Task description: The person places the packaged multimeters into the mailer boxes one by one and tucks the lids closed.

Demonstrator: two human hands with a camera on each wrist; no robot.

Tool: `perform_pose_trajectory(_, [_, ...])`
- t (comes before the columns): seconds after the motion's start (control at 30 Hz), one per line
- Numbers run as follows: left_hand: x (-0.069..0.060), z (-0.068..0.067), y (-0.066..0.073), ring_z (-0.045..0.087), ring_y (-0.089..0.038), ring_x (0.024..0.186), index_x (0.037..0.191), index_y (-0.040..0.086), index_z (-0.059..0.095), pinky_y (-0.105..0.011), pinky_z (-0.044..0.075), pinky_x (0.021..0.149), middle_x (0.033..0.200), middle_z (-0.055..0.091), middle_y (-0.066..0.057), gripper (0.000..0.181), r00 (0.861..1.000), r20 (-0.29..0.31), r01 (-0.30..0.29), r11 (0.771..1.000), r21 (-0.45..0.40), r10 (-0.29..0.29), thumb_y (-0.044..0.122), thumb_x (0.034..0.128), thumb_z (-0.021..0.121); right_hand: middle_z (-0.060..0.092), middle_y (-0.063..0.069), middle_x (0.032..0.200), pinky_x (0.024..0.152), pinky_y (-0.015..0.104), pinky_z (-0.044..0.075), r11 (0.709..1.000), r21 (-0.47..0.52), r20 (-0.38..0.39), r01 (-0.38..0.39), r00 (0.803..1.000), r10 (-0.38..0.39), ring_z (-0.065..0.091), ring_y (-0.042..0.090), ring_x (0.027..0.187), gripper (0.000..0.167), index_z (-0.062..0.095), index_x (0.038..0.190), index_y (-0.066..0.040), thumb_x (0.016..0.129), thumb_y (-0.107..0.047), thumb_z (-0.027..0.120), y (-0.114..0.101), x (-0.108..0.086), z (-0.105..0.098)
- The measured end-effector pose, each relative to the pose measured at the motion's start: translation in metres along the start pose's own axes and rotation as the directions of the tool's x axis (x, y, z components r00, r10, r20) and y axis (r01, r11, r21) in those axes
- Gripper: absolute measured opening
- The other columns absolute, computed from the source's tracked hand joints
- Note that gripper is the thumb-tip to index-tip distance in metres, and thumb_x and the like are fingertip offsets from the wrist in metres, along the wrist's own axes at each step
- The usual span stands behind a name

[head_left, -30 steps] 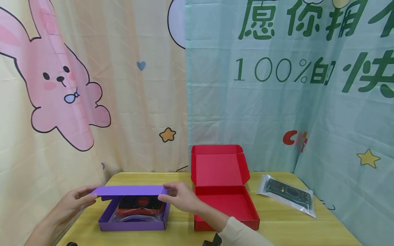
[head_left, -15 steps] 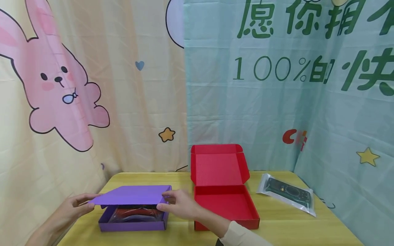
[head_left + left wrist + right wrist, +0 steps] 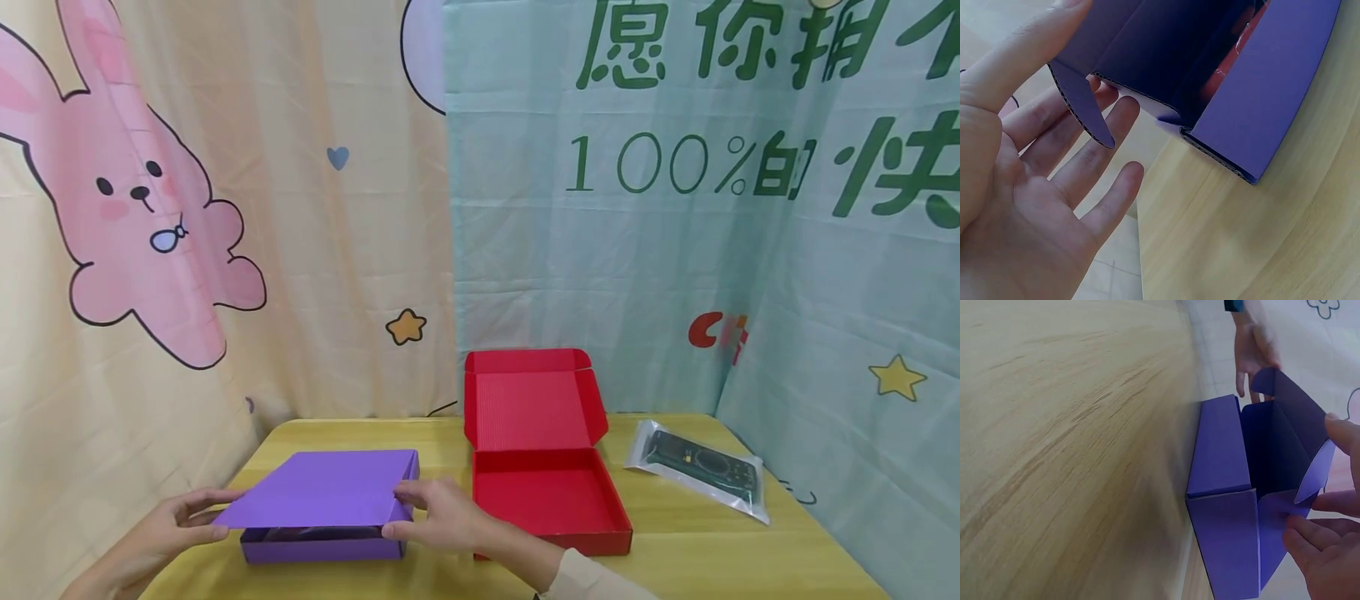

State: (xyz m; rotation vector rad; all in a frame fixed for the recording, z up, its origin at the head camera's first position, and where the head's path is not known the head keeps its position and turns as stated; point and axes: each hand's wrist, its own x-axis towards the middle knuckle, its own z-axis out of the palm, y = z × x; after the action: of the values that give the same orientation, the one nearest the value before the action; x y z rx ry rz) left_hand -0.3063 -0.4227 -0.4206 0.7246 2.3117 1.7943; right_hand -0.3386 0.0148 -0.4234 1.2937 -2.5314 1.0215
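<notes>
A purple cardboard box [image 3: 322, 550] stands at the left of the table, its lid [image 3: 322, 492] tilted partway down over it. At the lid's left front corner, my left hand [image 3: 180, 521] pinches the edge between thumb and fingers. My right hand [image 3: 450, 517] pinches the right front corner, thumb and fingers around the side flap [image 3: 1319, 472]. Through the narrow gap in the left wrist view, part of a red item [image 3: 1215, 81] in clear plastic shows inside; the lid hides most of it.
Right of the purple box, a red cardboard box [image 3: 551, 492] stands with its lid raised. Farther right on the wooden table [image 3: 720, 558] lies a dark multimeter [image 3: 701, 467] in a clear bag. Printed curtains [image 3: 592, 275] hang behind and beside the table.
Both hands have lowered the purple lid's front edge toward the box, covering the red and black item that showed earlier. The red box and bagged multimeter stay in place.
</notes>
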Motion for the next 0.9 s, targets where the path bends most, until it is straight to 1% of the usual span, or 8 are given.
perform_pose_trajectory(0.1, [-0.001, -0.001, -0.002, 0.055, 0.005, 0.121, 0.138, 0.003, 0.063, -0.021, 0.05, 0.092, 0.135, 0.06, 0.022, 0.039, 0.999, 0.024, -0.023, 1.0, 0.0, 0.023, -0.008, 0.1021, 0.052, 0.071, -0.003, 0.123, 0.09, 0.017, 0.051, 0.997, -0.07, -0.005, 0.042, 0.999, -0.043, 0.062, 0.003, 0.114, 0.047, 0.071, 0.128, -0.004, 0.095, -0.037, 0.076, 0.0, -0.001, 0.0])
perform_pose_trajectory(0.17, [-0.001, -0.001, -0.003, 0.055, 0.004, 0.12, 0.139, 0.002, 0.062, -0.021, 0.05, 0.092, 0.135, 0.06, 0.022, 0.039, 0.999, 0.041, -0.031, 1.0, -0.001, 0.031, -0.008, 0.1018, 0.052, 0.071, 0.0, 0.125, 0.09, 0.017, 0.051, 0.993, -0.105, -0.004, 0.05, 0.999, -0.051, 0.062, 0.004, 0.114, 0.051, 0.071, 0.129, -0.002, 0.094, -0.039, 0.076, 0.0, -0.002, 0.0])
perform_pose_trajectory(0.27, [-0.002, -0.001, -0.005, 0.056, 0.002, 0.12, 0.139, 0.0, 0.061, -0.023, 0.051, 0.092, 0.135, 0.06, 0.022, 0.04, 0.997, 0.065, -0.048, 0.999, 0.016, 0.047, -0.009, 0.1011, 0.052, 0.068, 0.005, 0.131, 0.094, 0.02, 0.05, 0.993, -0.116, 0.016, 0.025, 1.0, -0.024, 0.061, 0.007, 0.12, 0.055, 0.07, 0.133, -0.002, 0.094, -0.041, 0.075, -0.001, -0.004, 0.001])
perform_pose_trajectory(0.43, [-0.003, 0.002, -0.01, 0.058, -0.002, 0.12, 0.14, -0.007, 0.057, -0.028, 0.054, 0.092, 0.136, 0.06, 0.02, 0.041, 0.993, 0.079, -0.091, 0.994, 0.058, 0.086, -0.012, 0.0995, 0.053, 0.065, 0.006, 0.137, 0.101, 0.026, 0.049, 0.991, -0.134, 0.062, -0.013, 0.998, 0.021, 0.058, 0.013, 0.128, 0.058, 0.067, 0.137, -0.004, 0.096, -0.045, 0.072, -0.001, -0.006, 0.003])
perform_pose_trajectory(0.6, [-0.005, 0.004, -0.016, 0.06, -0.003, 0.119, 0.141, 0.001, 0.06, -0.029, 0.056, 0.089, 0.137, 0.062, 0.018, 0.045, 0.992, 0.083, -0.102, 0.991, 0.088, 0.095, -0.012, 0.0987, 0.055, 0.065, 0.009, 0.136, 0.102, 0.026, 0.048, 0.975, -0.218, 0.081, 0.045, 0.996, -0.028, 0.059, 0.016, 0.128, 0.056, 0.068, 0.136, -0.003, 0.097, -0.044, 0.07, 0.0, -0.009, 0.006])
perform_pose_trajectory(0.67, [-0.006, 0.005, -0.019, 0.06, -0.003, 0.119, 0.142, 0.001, 0.059, -0.029, 0.056, 0.089, 0.138, 0.061, 0.018, 0.046, 0.99, 0.094, -0.113, 0.99, 0.088, 0.104, -0.013, 0.0984, 0.055, 0.065, 0.011, 0.136, 0.103, 0.026, 0.048, 0.967, -0.245, 0.092, 0.072, 0.994, -0.051, 0.059, 0.017, 0.128, 0.056, 0.068, 0.135, -0.002, 0.097, -0.044, 0.07, 0.0, -0.01, 0.008])
perform_pose_trajectory(0.8, [-0.007, 0.006, -0.025, 0.06, -0.004, 0.119, 0.143, -0.002, 0.057, -0.028, 0.056, 0.089, 0.139, 0.061, 0.017, 0.05, 0.983, 0.109, -0.155, 0.984, 0.083, 0.145, -0.017, 0.096, 0.056, 0.065, 0.01, 0.137, 0.104, 0.025, 0.046, 0.958, -0.27, 0.115, 0.094, 0.991, -0.065, 0.058, 0.018, 0.13, 0.058, 0.067, 0.136, -0.001, 0.097, -0.044, 0.071, 0.003, -0.013, 0.01])
perform_pose_trajectory(0.9, [-0.006, 0.007, -0.029, 0.06, -0.003, 0.118, 0.144, 0.0, 0.058, -0.026, 0.056, 0.088, 0.14, 0.06, 0.017, 0.054, 0.974, 0.124, -0.206, 0.972, 0.115, 0.192, -0.019, 0.0937, 0.058, 0.064, 0.008, 0.138, 0.103, 0.023, 0.047, 0.949, -0.298, 0.134, 0.104, 0.989, -0.066, 0.056, 0.016, 0.131, 0.06, 0.066, 0.137, -0.002, 0.097, -0.046, 0.072, 0.004, -0.014, 0.011])
